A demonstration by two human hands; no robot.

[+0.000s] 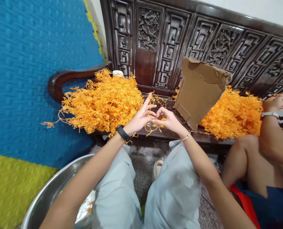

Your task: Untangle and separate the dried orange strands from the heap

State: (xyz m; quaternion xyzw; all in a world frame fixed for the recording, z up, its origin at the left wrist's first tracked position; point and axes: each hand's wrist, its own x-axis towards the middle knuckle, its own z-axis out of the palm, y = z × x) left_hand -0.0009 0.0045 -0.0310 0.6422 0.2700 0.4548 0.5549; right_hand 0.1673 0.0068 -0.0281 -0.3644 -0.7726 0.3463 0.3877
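Note:
Over the front of the dark wooden bench, my two hands meet at the fingertips. A thin orange plastic strand hangs among the fingers of my left hand, whose index finger points up while the thumb presses inward. My right hand is bent into a pinch at the same strand; its exact hold is partly hidden. Just left of my hands lies a big heap of curly orange strands. Loose strands are scattered on the bench behind my fingers.
A bent cardboard sheet stands on the bench beside a wire frame. Behind it is a second orange heap, near a co-worker's hand. A metal basin sits at lower left. Carved panels back the bench.

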